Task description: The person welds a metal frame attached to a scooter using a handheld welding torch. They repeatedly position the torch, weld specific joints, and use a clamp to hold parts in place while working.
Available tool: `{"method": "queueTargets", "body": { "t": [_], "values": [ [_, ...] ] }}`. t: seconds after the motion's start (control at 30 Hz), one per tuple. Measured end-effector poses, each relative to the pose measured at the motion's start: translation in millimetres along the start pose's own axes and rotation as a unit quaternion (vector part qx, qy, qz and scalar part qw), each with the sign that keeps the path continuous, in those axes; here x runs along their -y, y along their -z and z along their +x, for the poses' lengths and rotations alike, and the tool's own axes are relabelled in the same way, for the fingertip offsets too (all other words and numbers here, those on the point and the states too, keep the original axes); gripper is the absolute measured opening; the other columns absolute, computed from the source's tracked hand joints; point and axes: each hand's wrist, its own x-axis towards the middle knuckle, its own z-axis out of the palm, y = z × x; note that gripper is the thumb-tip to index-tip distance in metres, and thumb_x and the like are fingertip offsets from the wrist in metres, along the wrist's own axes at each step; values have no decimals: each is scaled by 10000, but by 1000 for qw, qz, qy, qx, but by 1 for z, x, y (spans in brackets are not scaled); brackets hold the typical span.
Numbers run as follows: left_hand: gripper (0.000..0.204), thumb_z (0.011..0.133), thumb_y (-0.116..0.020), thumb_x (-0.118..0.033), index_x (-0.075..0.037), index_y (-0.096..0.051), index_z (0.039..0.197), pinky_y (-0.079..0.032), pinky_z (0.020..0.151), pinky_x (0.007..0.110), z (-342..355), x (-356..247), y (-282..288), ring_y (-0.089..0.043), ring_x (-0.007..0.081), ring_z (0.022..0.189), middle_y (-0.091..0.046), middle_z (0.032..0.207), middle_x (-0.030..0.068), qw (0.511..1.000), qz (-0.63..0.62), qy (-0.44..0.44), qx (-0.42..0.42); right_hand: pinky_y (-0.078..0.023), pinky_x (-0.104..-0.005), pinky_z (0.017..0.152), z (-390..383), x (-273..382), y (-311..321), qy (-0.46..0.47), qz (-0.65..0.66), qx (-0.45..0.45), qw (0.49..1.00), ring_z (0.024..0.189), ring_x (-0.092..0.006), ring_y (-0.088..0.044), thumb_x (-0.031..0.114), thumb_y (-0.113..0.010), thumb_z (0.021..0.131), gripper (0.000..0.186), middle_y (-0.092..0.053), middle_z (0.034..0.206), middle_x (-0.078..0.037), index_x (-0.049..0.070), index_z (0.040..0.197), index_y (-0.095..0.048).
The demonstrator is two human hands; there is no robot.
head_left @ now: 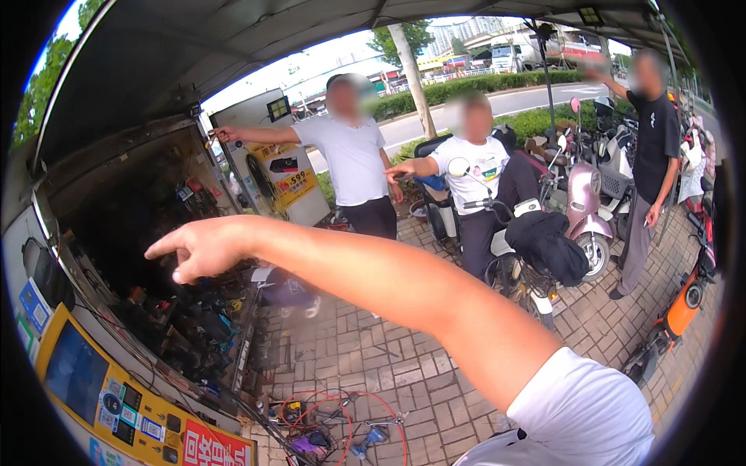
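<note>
My right arm, in a white short sleeve, reaches across from the lower right toward the left. At its end my right hand points left in the air, index finger stretched out and the other fingers partly curled. Nothing is in it. Behind the fingertips lies a dark shop opening crowded with tools and parts. A yellow cabinet with a dark screen and stickers stands at the lower left, below the hand. My left hand is out of view.
A standing person and another seated on a scooter also point left. At right stands a person in black, one arm raised. Nearby are a pink scooter and an orange scooter. A red hose and blue tool lie on paving.
</note>
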Motion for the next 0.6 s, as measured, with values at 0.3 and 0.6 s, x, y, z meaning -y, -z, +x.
{"method": "queueTargets", "body": {
  "t": [0.3, 0.6],
  "values": [
    [525, 896, -747, -331, -65, -600, 1324, -502, 866, 379, -43, -84, -50, -605, 173, 1019, -658, 1139, 67, 995, -88, -53, 13, -509, -478, 919, -35, -115, -320, 316, -70, 346, 881, 1080, -276, -660, 356, -647, 956, 605, -659, 1279, -187, 130, 1489, -470],
    [448, 902, -723, -295, -52, -538, 1230, -494, 768, 344, -71, -211, -59, -560, 151, 867, -598, 1008, 45, 986, -57, -151, -28, -539, -370, 703, -436, -364, -379, -506, 275, 28, 817, 812, -218, -648, 349, -646, 945, 451, -706, 974, -120, 12, 1244, -626]
  ]
}}
